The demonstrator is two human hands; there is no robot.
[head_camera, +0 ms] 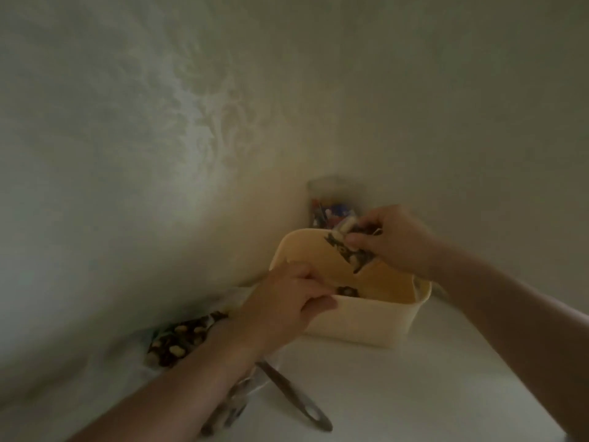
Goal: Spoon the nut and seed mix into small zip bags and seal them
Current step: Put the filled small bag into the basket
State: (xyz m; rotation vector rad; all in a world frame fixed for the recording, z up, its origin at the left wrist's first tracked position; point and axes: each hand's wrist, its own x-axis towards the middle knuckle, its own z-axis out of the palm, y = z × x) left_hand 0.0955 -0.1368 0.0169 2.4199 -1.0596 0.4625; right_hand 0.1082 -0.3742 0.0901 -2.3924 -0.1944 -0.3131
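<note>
My right hand [393, 239] pinches a small zip bag of nut and seed mix [349, 252] over the back of a cream plastic tub [360, 320]. Another filled small bag [347, 291] lies inside the tub. My left hand [287, 306] grips the tub's front left rim, fingers curled over the edge. A big clear bag of the nut and seed mix [178, 341] lies on the white counter to the left, partly hidden by my left forearm. A spoon handle [293, 397] lies on the counter below my left wrist; its bowl is hidden.
A clear container with colourful items [331, 208] stands in the corner behind the tub. Pale walls close off the left and back. The white counter [430, 393] stretches to the right and front. The frame is blurred.
</note>
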